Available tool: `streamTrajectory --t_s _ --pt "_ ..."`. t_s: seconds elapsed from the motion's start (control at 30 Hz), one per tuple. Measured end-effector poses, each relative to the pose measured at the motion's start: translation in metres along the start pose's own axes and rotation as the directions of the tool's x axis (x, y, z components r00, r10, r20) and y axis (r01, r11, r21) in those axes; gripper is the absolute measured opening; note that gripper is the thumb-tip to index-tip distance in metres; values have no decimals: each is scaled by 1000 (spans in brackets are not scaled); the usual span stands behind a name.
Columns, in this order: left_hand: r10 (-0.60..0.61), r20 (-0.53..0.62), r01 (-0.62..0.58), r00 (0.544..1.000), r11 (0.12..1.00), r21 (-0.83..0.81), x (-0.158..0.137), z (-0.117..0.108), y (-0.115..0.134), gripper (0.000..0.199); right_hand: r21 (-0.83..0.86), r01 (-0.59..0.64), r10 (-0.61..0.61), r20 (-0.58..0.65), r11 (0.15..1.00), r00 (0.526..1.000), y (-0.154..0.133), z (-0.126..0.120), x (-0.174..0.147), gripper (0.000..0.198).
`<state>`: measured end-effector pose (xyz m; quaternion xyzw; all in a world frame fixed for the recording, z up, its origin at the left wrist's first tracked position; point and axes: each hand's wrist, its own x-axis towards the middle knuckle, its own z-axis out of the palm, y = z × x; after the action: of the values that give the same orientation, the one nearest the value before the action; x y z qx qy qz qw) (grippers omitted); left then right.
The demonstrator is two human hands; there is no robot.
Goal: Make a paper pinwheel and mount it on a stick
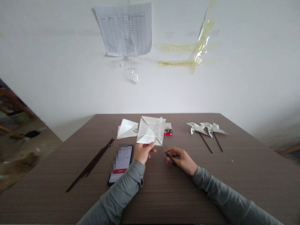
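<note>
My left hand (142, 152) pinches the lower edge of a square sheet of printed paper (150, 128), holding it up above the table. Diagonal creases cross the sheet. In my right hand (181, 158) is a pair of scissors (170, 158) with dark handles, its fingers wrapped round them. The blades meet the paper's lower right corner, on the diagonal line; whether they are parted there is too small to tell. Behind the held sheet, to its left, lie more folded printed papers (126, 127).
Two paper pinwheels (197, 128) on dark sticks lie at the right. A small red box (168, 132) sits behind the held paper. Several dark sticks (93, 161) and a phone (122, 162) are on the left of the brown table (150, 200). A white wall rises behind.
</note>
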<state>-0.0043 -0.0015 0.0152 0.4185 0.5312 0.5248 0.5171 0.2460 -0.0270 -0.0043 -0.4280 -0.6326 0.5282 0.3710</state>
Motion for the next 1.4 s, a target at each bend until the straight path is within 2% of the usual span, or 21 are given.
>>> streamTrajectory --t_s 0.6,1.07,1.4 --pt "-25 8 25 1000 1000 19 -4 4 3 21 -4 -4 4 -12 1000 1000 -6 2 -1 58" --pt "13 59 -14 998 1000 12 3 -1 -8 23 7 8 -8 -12 1000 1000 -1 2 1 58" --pt "5 48 -6 999 999 38 1 -1 -3 26 -16 24 -24 -18 1000 1000 -3 2 0 54"
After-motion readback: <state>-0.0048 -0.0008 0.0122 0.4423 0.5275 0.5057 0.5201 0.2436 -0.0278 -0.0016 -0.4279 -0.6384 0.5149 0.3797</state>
